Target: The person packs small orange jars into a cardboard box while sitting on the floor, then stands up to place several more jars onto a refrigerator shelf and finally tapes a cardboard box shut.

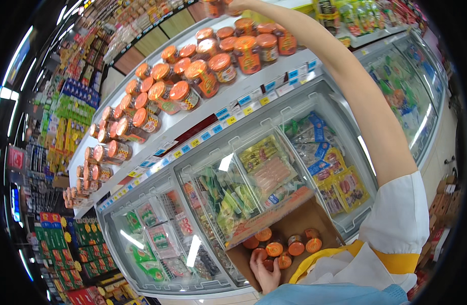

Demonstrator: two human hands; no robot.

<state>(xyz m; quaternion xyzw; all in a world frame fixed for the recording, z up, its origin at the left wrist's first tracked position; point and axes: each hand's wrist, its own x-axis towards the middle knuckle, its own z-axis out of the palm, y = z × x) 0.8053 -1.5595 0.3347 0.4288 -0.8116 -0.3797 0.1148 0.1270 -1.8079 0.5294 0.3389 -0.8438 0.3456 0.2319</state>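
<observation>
My left hand (pixel 264 275) is down in an open cardboard box (pixel 313 217), its thumb and fingers around an orange-lidded glass jar (pixel 268 264). Several more jars (pixel 295 245) stand or lean in the box. My right arm stretches up across the view to the white shelf above the freezer. At the top edge my right hand (pixel 240 4) is partly cut off, its fingers at an orange-lidded jar (pixel 233 10); its grip is not clear. Rows of such jars (pixel 201 78) with orange labels stand along the shelf (pixel 172 133).
Below the shelf are glass-topped chest freezers (pixel 226 133) with packaged sausages (pixel 273 171) and bagged food. The box is over one freezer, close to my yellow-edged apron (pixel 325 253). Price tags (pixel 205 135) line the shelf front. Stocked aisles (pixel 62 133) lie left; cardboard cartons (pixel 443 202) lie right.
</observation>
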